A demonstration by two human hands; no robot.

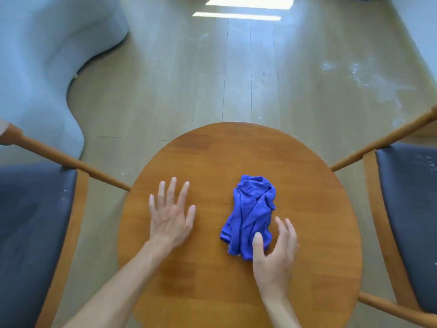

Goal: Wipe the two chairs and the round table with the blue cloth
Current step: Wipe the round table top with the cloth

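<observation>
A: Table?
B: Round table (236,147), wood top, centre of frame. Blue cloth (250,214) bunched up on it, right of middle.
A: Hands?
B: Left hand (170,216) flat on the tabletop, fingers spread, apart from the cloth. Right hand (274,252) at the cloth's near end, thumb touching the fabric, fingers loosely bent beside it. Not gripping, as far as I can tell.
A: Chairs?
B: Left chair (35,221) and right chair (406,197), wood frames, dark seats, one each side of the table. Pale specks on both seats.
A: Background?
B: Light plank floor (212,79), whitish smears at right. Grey curved sofa (47,55) far left.
</observation>
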